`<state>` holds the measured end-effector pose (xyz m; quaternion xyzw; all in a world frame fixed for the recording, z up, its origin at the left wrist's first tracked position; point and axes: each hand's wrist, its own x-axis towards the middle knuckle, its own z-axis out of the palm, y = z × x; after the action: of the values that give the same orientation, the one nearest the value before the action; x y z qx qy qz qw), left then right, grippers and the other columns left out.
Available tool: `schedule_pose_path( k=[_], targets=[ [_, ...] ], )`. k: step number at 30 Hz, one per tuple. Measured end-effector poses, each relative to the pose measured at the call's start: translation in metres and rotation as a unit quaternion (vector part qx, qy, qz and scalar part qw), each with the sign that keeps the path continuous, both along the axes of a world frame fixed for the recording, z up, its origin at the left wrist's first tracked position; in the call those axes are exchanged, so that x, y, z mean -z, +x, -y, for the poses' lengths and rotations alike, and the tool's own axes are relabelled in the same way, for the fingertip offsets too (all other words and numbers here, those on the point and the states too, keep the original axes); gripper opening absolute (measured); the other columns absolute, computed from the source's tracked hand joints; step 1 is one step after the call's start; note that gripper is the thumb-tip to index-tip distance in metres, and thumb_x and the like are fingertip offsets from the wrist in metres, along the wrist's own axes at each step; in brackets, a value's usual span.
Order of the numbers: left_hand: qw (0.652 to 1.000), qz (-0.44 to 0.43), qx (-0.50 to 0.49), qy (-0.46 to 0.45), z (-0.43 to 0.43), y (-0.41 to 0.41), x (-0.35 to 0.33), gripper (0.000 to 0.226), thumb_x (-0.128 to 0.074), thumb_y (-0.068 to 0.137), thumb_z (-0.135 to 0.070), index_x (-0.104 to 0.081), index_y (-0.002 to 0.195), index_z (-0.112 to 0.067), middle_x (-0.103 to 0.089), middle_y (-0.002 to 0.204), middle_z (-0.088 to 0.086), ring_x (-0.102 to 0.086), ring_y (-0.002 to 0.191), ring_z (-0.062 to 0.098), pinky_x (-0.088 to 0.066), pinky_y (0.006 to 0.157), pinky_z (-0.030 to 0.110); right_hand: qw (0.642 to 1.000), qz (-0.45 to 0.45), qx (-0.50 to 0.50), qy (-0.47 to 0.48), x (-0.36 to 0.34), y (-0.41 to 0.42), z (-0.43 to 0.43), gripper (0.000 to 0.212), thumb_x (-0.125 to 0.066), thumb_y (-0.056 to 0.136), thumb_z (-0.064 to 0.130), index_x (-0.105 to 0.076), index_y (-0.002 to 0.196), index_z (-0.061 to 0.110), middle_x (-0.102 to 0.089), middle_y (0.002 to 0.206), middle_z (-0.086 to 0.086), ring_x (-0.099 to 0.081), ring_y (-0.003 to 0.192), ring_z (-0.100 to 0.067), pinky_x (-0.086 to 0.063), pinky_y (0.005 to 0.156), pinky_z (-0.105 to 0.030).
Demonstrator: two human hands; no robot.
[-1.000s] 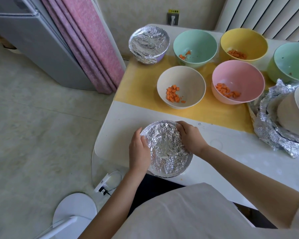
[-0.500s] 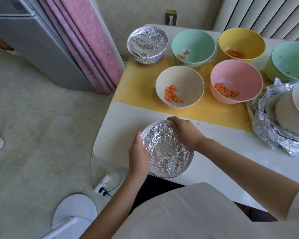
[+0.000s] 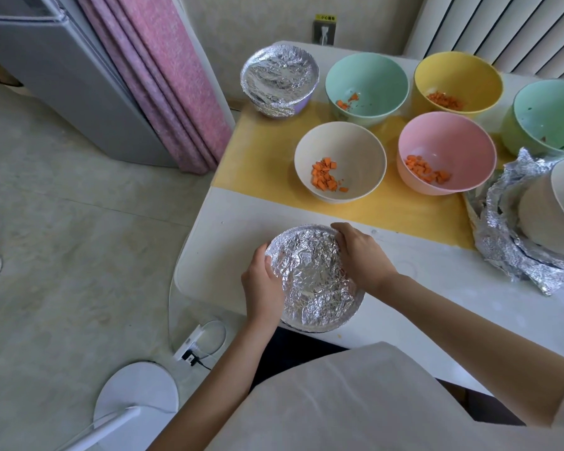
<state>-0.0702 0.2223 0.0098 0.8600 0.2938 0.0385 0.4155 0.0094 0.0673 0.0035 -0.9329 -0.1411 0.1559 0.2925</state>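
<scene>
A bowl covered with crinkled aluminium foil (image 3: 313, 281) sits at the near edge of the white table (image 3: 437, 288). My left hand (image 3: 262, 286) grips its left rim, fingers curled over the foil edge. My right hand (image 3: 360, 255) curls over the far right rim and presses the foil down. The bowl's contents are hidden under the foil.
On a yellow mat (image 3: 267, 164) stand a foil-covered bowl (image 3: 279, 79), a teal bowl (image 3: 367, 89), a yellow bowl (image 3: 458, 84), a cream bowl (image 3: 339, 161) and a pink bowl (image 3: 446, 153), most holding diced carrot. Loose foil with a cream bowl (image 3: 534, 236) lies at right. A green bowl (image 3: 549, 122) is behind it.
My right hand has slid along the bowl's far rim and now lies more over the right side. My left hand stays on the left rim. The bowl has barely shifted.
</scene>
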Motion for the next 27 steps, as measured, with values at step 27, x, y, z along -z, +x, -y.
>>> schedule_pose_path(
  k=[27],
  targets=[
    [0.997,-0.016,0.071,0.039,0.001,0.004,0.005,0.056,-0.042,0.087,0.013,-0.044,0.138,-0.01,-0.057,0.128,0.013,-0.054,0.118,0.025,-0.041,0.098,0.031,0.999,-0.029,-0.022,0.027,-0.006,0.01,-0.003,0.03,-0.038,0.101,0.019,-0.058,0.117,0.004,-0.067,0.102,-0.014,-0.059,0.095,-0.033,-0.034,0.073,-0.029]
  ],
)
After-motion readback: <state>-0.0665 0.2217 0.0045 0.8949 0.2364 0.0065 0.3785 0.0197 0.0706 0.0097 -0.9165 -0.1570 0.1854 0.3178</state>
